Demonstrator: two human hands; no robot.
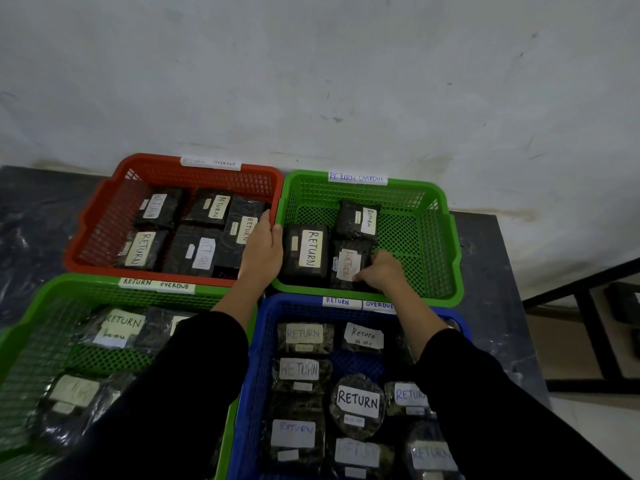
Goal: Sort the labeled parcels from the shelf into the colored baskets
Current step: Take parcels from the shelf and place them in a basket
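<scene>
Black plastic wraps the parcel (pixel 347 264), which lies in the far green basket (pixel 454 244) with its long axis running away from the person, the right hand (pixel 382 271) curled on its near right edge, the left hand (pixel 264 249) gripping that basket's left rim.

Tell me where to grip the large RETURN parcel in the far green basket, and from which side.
Probably its far short edge, from above: the large parcel lies flat, label up, hemmed by the green basket wall on its left and the neighbouring parcel on its right, with bare mesh beyond its far end.
</scene>
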